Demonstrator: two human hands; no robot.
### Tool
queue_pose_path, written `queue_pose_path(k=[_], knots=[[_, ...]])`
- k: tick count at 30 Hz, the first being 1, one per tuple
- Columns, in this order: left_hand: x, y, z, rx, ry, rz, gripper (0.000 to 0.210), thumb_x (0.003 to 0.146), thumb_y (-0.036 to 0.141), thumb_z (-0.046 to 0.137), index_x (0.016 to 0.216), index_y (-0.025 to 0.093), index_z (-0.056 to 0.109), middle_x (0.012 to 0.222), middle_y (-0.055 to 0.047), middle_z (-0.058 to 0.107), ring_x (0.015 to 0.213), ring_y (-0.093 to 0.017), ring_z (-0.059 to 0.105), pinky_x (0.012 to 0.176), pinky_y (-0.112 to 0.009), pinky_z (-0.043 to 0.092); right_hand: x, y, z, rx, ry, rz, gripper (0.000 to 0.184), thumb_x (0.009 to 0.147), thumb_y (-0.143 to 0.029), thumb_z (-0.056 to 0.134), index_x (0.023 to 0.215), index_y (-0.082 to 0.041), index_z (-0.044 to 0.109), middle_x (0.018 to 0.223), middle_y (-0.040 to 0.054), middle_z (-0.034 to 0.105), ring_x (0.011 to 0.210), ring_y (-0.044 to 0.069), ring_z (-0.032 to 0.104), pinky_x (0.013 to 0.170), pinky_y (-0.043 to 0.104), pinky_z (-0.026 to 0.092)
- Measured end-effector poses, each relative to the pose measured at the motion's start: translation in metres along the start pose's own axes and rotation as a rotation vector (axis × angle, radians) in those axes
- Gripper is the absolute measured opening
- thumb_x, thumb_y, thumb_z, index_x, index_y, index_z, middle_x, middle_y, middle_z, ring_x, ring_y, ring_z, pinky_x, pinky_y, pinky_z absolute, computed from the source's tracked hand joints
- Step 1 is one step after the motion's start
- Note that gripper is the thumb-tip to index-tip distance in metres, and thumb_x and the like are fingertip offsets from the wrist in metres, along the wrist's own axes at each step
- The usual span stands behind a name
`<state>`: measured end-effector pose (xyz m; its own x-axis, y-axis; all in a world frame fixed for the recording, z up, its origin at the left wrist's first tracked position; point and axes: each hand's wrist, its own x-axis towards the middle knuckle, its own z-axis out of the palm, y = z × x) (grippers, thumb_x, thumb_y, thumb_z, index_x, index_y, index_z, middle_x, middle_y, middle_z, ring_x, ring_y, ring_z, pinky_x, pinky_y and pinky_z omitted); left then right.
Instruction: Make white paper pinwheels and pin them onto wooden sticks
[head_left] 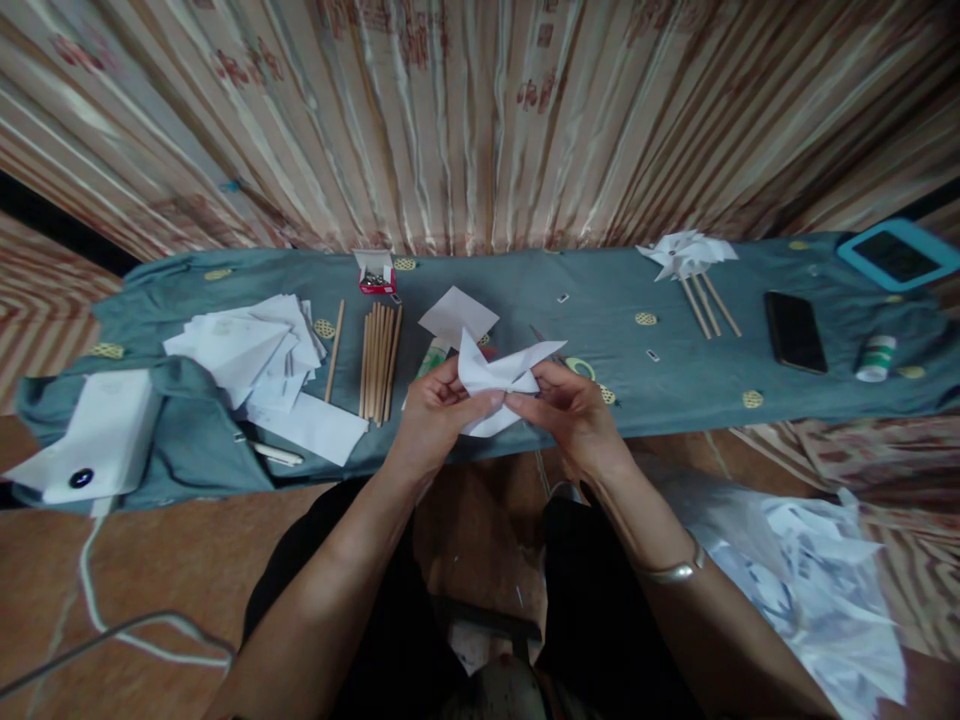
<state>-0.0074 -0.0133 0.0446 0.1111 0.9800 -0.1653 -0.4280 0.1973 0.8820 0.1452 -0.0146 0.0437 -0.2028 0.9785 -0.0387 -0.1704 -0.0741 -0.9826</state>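
Between my two hands is a white paper pinwheel (499, 375), its pointed blades standing up and out. My left hand (435, 405) grips its left side, thumb laid over the lower middle. On the other side my right hand (566, 405) pinches it, and the two thumb tips nearly meet near its centre. Just behind lies a square white paper sheet (456, 312). Scissors (579, 368) with a pale green handle lie partly hidden beyond my right hand. A row of wooden sticks (380, 360) lies left of my left hand, with one single stick (335, 350) apart.
Loose white papers (251, 345) are heaped at left, near a white device (105, 435) with a cable. A small red box (375, 272) holds metal bits. Finished pinwheels (686, 255) on sticks, a phone (795, 332), and a blue-framed tablet (900, 255) lie right. A plastic bag (810, 580) holds paper scraps.
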Motion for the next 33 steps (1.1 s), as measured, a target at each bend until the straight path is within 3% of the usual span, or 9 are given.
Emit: queue_pose_path(k=[9, 13, 19, 26, 33], knots=[[0.0, -0.003, 0.001, -0.045, 0.033, -0.035, 0.043, 0.051, 0.025, 0.088, 0.09, 0.018, 0.073, 0.072, -0.001, 0.074, 0.057, -0.012, 0.064, 0.058, -0.023, 0.051, -0.003, 0.002, -0.001, -0.004, 0.064, 0.036, 0.02, 0.065, -0.035, 0.081, 0.079, -0.023, 0.073, 0.075, -0.0019, 0.071, 0.067, 0.014, 0.061, 0.063, 0.027, 0.049], [0.006, -0.017, 0.007, -0.135, 0.089, -0.036, 0.033, 0.053, 0.025, 0.086, 0.082, 0.017, 0.072, 0.076, -0.002, 0.075, 0.063, -0.012, 0.065, 0.062, -0.023, 0.052, 0.004, 0.012, 0.0, 0.017, 0.111, 0.052, 0.025, 0.065, -0.038, 0.08, 0.082, -0.022, 0.074, 0.08, -0.0007, 0.073, 0.071, 0.016, 0.063, 0.07, 0.03, 0.051], [0.032, -0.038, 0.009, -0.181, 0.16, -0.038, 0.031, 0.051, 0.024, 0.083, 0.078, 0.018, 0.07, 0.082, -0.004, 0.075, 0.077, -0.018, 0.069, 0.075, -0.03, 0.054, 0.029, 0.031, -0.005, 0.049, 0.203, 0.107, 0.033, 0.056, -0.044, 0.083, 0.074, -0.019, 0.07, 0.066, -0.0022, 0.069, 0.062, 0.015, 0.061, 0.066, 0.03, 0.05], [0.034, -0.031, -0.003, -0.076, 0.173, 0.054, 0.033, 0.053, 0.021, 0.081, 0.083, 0.017, 0.07, 0.086, -0.003, 0.075, 0.084, -0.02, 0.069, 0.081, -0.032, 0.052, 0.029, 0.027, -0.012, 0.028, 0.179, 0.059, 0.036, 0.057, -0.046, 0.083, 0.08, -0.022, 0.069, 0.077, -0.0014, 0.072, 0.07, 0.016, 0.064, 0.071, 0.031, 0.052], [0.027, -0.035, -0.004, 0.013, 0.113, 0.087, 0.032, 0.054, 0.026, 0.082, 0.083, 0.017, 0.07, 0.082, -0.004, 0.075, 0.079, -0.021, 0.069, 0.071, -0.031, 0.052, 0.026, 0.031, -0.012, -0.034, 0.154, 0.043, 0.026, 0.061, -0.04, 0.08, 0.067, -0.021, 0.064, 0.066, -0.0022, 0.066, 0.06, 0.013, 0.057, 0.06, 0.029, 0.047]])
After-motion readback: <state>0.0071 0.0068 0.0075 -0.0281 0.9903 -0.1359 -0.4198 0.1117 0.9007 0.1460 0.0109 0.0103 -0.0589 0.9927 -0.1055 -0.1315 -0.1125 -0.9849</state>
